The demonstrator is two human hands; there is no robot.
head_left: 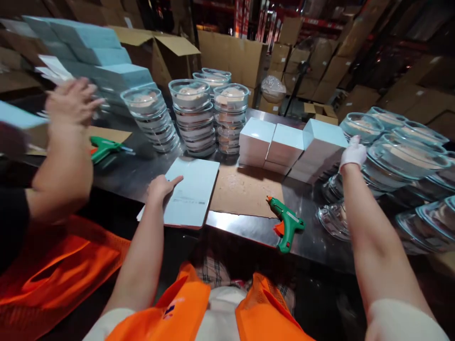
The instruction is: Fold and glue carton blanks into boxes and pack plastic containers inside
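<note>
My left hand [159, 189] grips the left edge of a flat light-blue carton [194, 192], its thumb stretched over the top face. The carton lies at the table's front edge, with small print on it. On the far right, my right hand [353, 154], in a white glove, is closed at the side of a stacked glass bowl [362, 125]; its fingertips are partly hidden. Between my arms a green glue gun [289, 222] with an orange trigger lies on the table, its nozzle on a brown cardboard sheet [245, 192].
White boxes [272, 147] stand behind the cardboard, beside stacked glass bowls [194, 118]. A co-worker's hand [73, 102] is at the left, near blue cartons [122, 76] and another green glue gun [104, 148]. More glass bowls [430, 222] crowd the right side.
</note>
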